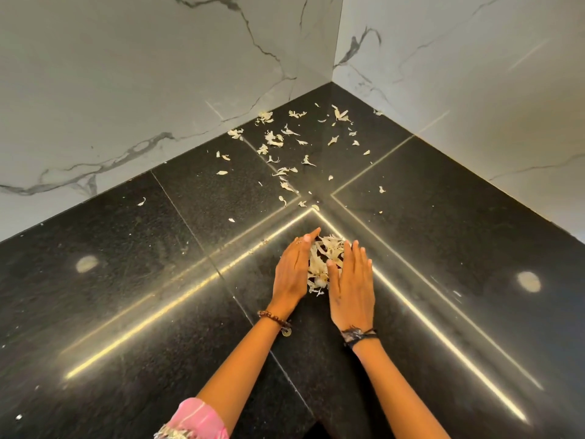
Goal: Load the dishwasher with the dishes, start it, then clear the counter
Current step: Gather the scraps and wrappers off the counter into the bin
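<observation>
A small heap of pale, dry peel scraps [323, 261] lies on the black granite counter [158, 280], near its middle. My left hand [292, 267] stands on its edge against the heap's left side, fingers straight. My right hand [351, 283] lies flat against the heap's right side, fingers straight too. Both hands press the scraps between them. More loose peel scraps [278, 141] are scattered farther back toward the corner of the counter.
White marble walls [126, 90] meet at the back corner [332, 80] and close the counter on the left and right. Bright strips of reflected light cross the black surface. A few single scraps [141, 201] lie off to the left.
</observation>
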